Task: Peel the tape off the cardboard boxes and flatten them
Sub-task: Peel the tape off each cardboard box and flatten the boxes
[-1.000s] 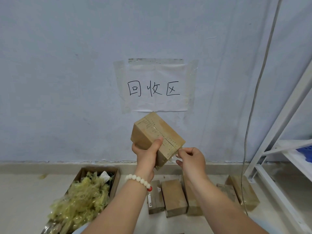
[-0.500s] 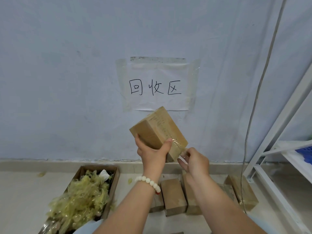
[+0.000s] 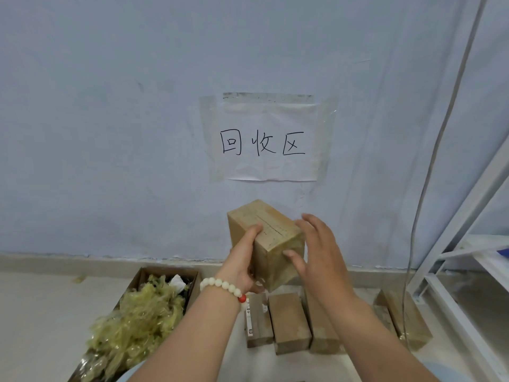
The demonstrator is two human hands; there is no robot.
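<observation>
One taped box was gripped by the left hand; the right hand, fingers spread, was seemingly positioned to find a tape edge next.

Both forearms are bare and reach forward from the person's body, drawing together at chest height. The left hand grips a cardboard box from its left side: the thumb lies straight up along the upper face, and the other fingers curl round underneath. A bead bracelet sits on the left wrist. The right hand is at the box's right side with its back turned to the viewer. Its fingers are spread and relaxed, pointing up and left, and its thumb is stretched across the near face. From here I cannot tell whether it presses on the cardboard or only hovers just beside it.
</observation>
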